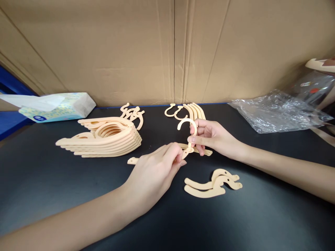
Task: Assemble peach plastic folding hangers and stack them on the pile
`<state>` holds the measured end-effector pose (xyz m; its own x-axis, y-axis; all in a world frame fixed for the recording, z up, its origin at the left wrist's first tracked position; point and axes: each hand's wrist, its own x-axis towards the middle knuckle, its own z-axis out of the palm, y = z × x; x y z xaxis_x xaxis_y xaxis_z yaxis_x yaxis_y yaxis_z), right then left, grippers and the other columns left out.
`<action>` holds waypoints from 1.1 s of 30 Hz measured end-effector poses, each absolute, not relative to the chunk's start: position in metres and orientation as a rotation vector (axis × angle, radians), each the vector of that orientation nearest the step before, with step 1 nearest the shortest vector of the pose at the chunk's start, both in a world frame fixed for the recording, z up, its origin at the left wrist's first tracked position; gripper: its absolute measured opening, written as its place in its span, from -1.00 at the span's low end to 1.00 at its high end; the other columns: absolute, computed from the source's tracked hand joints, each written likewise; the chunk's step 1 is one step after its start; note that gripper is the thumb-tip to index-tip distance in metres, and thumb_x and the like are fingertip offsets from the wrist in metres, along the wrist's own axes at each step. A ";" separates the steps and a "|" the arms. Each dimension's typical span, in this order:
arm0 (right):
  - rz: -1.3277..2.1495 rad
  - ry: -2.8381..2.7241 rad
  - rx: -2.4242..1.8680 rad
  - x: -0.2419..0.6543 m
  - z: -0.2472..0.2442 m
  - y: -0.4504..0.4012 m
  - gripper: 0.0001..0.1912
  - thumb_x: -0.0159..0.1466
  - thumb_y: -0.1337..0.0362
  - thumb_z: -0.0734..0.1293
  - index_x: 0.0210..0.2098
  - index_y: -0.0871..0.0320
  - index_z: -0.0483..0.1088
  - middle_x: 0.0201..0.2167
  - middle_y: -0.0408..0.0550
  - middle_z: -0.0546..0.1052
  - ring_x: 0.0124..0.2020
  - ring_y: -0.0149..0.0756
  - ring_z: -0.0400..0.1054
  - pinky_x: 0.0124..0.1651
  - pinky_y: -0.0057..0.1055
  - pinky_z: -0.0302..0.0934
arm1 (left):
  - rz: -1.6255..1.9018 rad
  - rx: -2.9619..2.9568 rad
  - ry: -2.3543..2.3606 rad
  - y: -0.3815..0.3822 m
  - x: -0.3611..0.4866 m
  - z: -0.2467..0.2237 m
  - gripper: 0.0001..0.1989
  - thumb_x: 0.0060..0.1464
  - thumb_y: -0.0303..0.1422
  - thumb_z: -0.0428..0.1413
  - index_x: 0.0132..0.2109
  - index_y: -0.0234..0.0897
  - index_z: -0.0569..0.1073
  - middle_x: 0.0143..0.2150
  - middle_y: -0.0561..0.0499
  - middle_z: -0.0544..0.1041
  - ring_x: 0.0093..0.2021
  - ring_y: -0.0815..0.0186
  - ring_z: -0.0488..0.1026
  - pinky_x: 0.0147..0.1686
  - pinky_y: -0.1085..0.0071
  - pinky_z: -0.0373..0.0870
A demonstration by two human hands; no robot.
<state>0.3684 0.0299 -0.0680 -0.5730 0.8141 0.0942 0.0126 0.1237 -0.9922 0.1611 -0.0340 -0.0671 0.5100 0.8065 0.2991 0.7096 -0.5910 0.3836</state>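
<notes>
My right hand (213, 136) is closed, thumb and fingers pinching the stem of a cream plastic hanger hook (187, 120), which stands upright with its curve toward the left. The hook's lower end meets a flat cream hanger arm (133, 160) in my closed left hand (157, 165). My fingers hide much of that arm, so I cannot tell whether the two are locked together. Behind the joint, another slim cream bar (208, 152) reaches right beneath my right hand. Two loose curved hanger parts (204, 192) lie side by side in front of my right hand.
Left of my hands is a stack of cream folding hangers (112, 150). Small curved parts (132, 113) lie behind it. Loose hooks (171, 115) and nested curved pieces (195, 111) sit near the cardboard wall (117, 52). A tissue pack (78, 106) and clear plastic bag (264, 111) flank the black table (78, 195).
</notes>
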 end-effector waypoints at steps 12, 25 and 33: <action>1.586 -1.736 -0.800 0.371 -0.070 0.032 -0.70 0.22 0.20 0.44 -0.37 0.15 0.22 -0.48 -0.21 0.54 -0.64 -0.51 0.38 -0.54 -0.54 0.19 | 0.710 2.560 1.209 -0.032 0.160 -0.068 -0.73 0.24 -0.53 0.02 -0.33 -0.17 0.09 -0.43 0.20 0.26 -0.52 0.42 0.21 -0.54 0.54 0.08; 1.633 -1.736 -0.775 0.369 -0.068 0.031 -0.70 0.22 0.24 0.44 -0.38 0.14 0.19 -0.54 -0.29 0.48 -0.65 -0.54 0.35 -0.55 -0.57 0.16 | 0.653 2.434 1.301 -0.034 0.160 -0.069 -0.78 0.27 -0.45 0.02 -0.31 -0.17 0.11 -0.38 0.20 0.34 -0.45 0.41 0.33 -0.51 0.53 0.10; 1.611 -1.763 -0.761 0.368 -0.066 0.031 -0.74 0.26 0.25 0.40 -0.31 0.14 0.20 -0.53 -0.31 0.44 -0.61 -0.55 0.35 -0.52 -0.59 0.19 | 0.637 2.386 1.344 -0.032 0.160 -0.067 -0.81 0.27 -0.40 0.01 -0.31 -0.16 0.14 -0.35 0.19 0.40 -0.40 0.39 0.41 -0.49 0.51 0.15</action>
<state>0.3680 0.0311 -0.0661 -0.6387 0.7667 0.0649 0.0040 0.0876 -0.9961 0.1602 -0.0321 -0.0668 0.4553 0.8630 0.2191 0.7161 -0.5012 0.4859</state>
